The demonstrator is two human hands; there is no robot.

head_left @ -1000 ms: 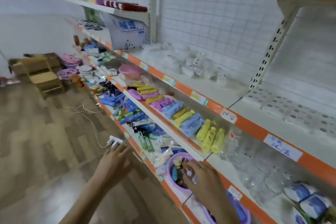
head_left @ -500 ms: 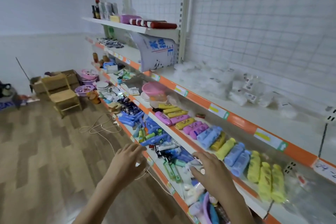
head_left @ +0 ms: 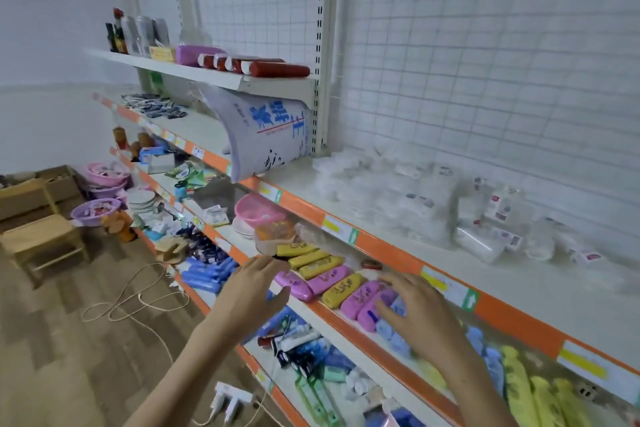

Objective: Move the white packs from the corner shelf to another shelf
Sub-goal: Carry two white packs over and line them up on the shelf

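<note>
Hands: left hand [head_left: 251,291] and right hand [head_left: 412,312] hovering spread, holding nothing; white packs [head_left: 377,191] lying up-right, on the far shelf [head_left: 540,291], right hand nearer.

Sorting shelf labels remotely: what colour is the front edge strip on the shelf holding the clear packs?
Orange strip, with white and yellow price tags, clearest in the head view.

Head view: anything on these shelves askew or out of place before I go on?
Yes. A large white sack with blue print leans tilted on the orange-edged shelf, its top wedged under the upper shelf and its bottom overhanging the front lip. Both hands are empty.
</note>
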